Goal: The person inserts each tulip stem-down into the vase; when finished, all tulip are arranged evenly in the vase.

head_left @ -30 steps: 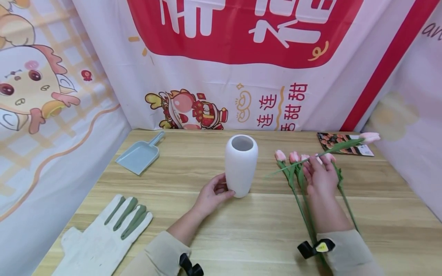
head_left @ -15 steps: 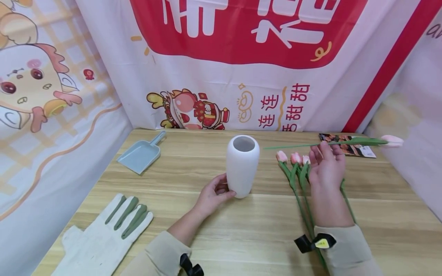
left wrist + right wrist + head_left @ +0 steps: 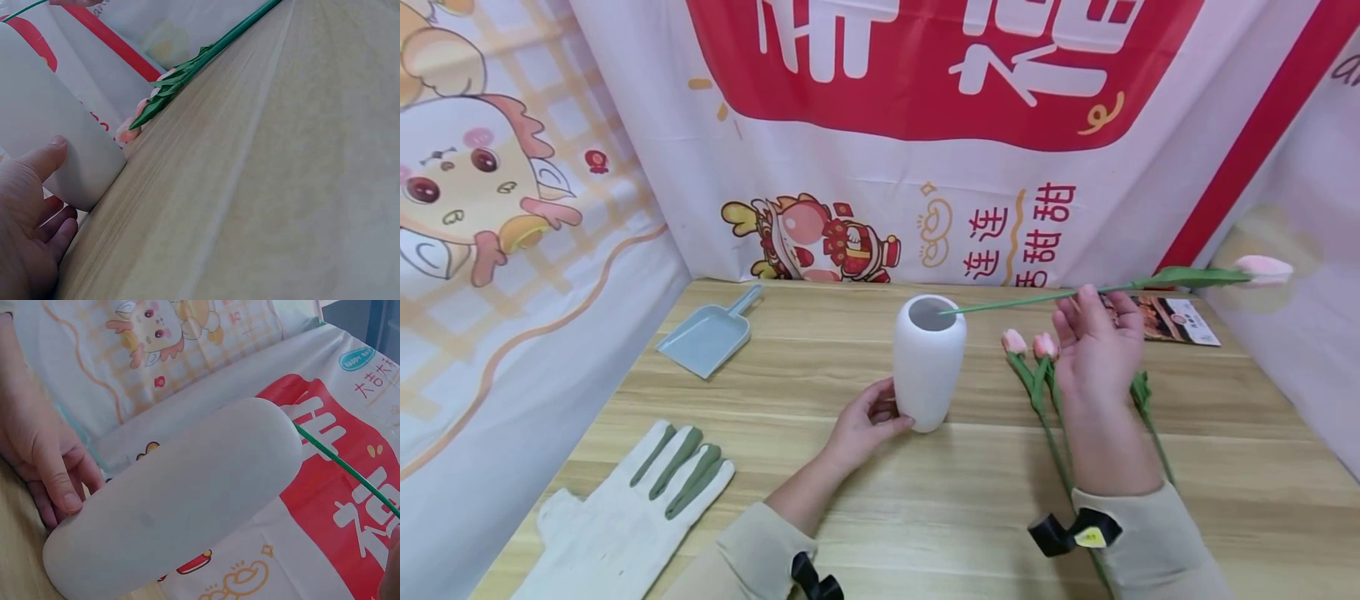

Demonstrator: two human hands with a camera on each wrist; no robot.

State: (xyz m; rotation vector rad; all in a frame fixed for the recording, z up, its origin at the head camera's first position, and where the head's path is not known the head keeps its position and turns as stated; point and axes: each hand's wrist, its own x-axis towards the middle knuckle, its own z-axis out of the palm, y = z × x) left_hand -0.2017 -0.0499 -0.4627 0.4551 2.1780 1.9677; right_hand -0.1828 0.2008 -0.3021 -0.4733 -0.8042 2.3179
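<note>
A white vase [image 3: 929, 371] stands upright on the table. Low on its left side, my left hand [image 3: 863, 429] holds it, the thumb in front and the fingers round the side. My right hand [image 3: 1099, 354] pinches the green stem of a pink tulip [image 3: 1197, 277], held nearly level with its bloom to the right. The stem's tip is at the vase mouth, seemingly just inside the rim; in the right wrist view the stem [image 3: 344, 464] meets the vase's top end. Beneath my right arm lie several more pink tulips [image 3: 1037, 392], partly hidden by it.
A pale blue dustpan [image 3: 706, 337] lies at the table's back left. White-and-green work gloves [image 3: 613, 512] are at the front left. Behind the right hand is a printed packet [image 3: 1183, 321]. Printed cloth [image 3: 820, 158] hangs along the table's back and sides.
My right hand has lifted the tulip off the others and swung it level, bringing the stem's end left to the vase mouth. My left hand has stayed on the vase.
</note>
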